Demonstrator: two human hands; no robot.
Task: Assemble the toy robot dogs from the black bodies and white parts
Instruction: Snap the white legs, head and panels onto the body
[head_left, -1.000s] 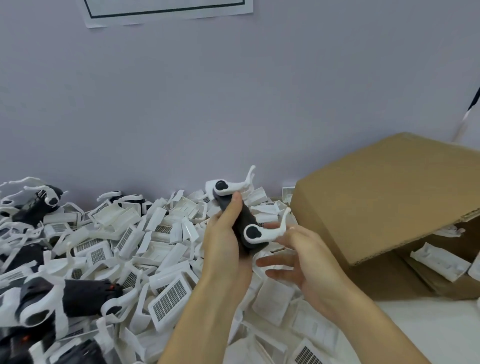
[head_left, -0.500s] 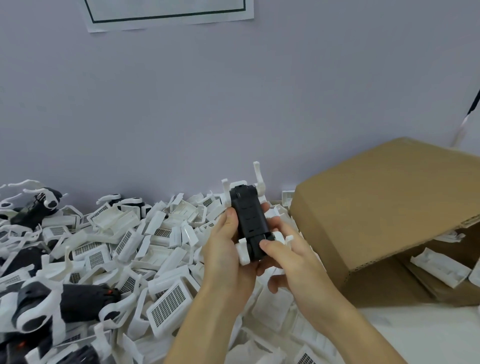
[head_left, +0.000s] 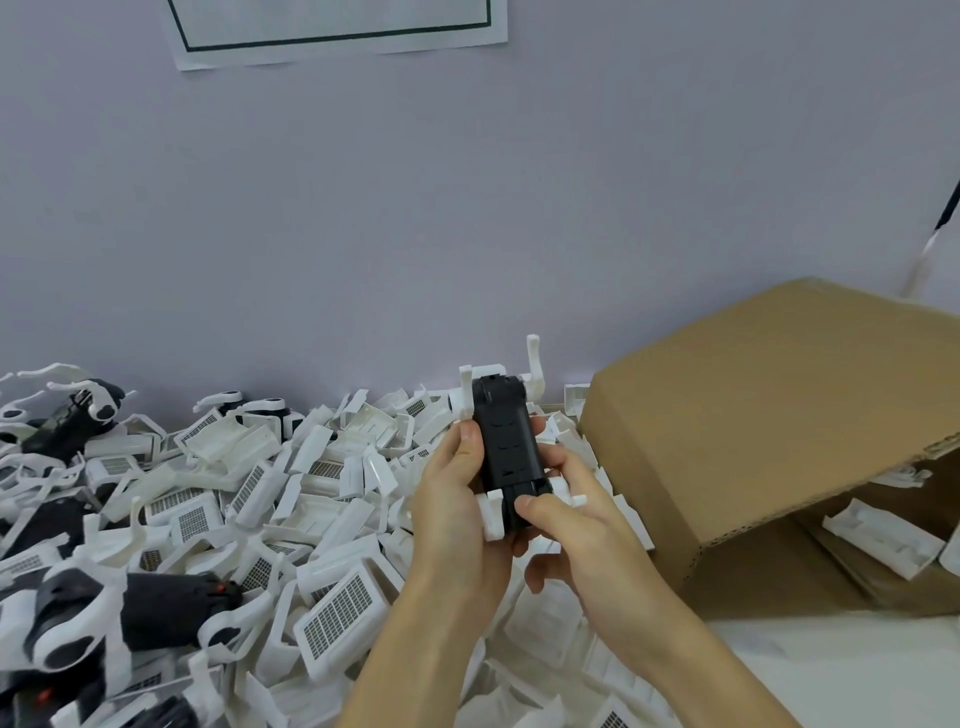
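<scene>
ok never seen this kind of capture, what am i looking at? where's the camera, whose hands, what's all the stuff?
There is no machine here: a person works with bare hands, filmed by one wide-angle camera on their head, looking forward and down. The left hand and right hand together grip a black toy dog body with white legs attached, held above the pile. Below lies a heap of loose white parts, many with grilles, and at left several assembled dogs. A cardboard box lies on its side at right, with more white pieces inside. A paper sheet hangs on the wall.
</scene>
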